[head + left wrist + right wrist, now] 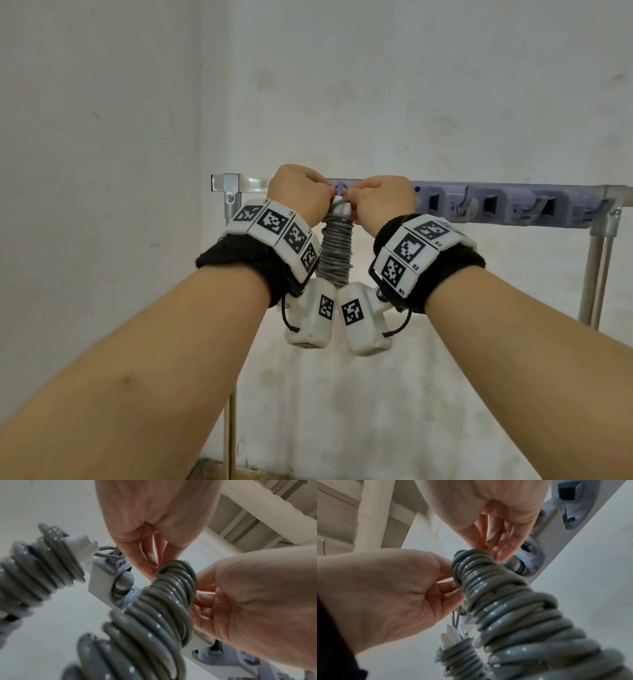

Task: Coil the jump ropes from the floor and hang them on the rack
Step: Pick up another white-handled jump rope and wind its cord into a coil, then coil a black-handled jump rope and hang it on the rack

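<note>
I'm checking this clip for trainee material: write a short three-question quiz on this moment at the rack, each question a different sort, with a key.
1. True or false: the left hand and the right hand are both raised to the hook rail of the rack.
2. Multiple choice: the grey coiled jump rope between the wrists is A) lying on the floor, B) hanging down below the two hands, C) draped over the right forearm.
3. Fill in: in the left wrist view, a second coiled rope with a white handle end hangs from a thin grey ____ caught on the rail.

Key: 1 true; 2 B; 3 loop.
</note>
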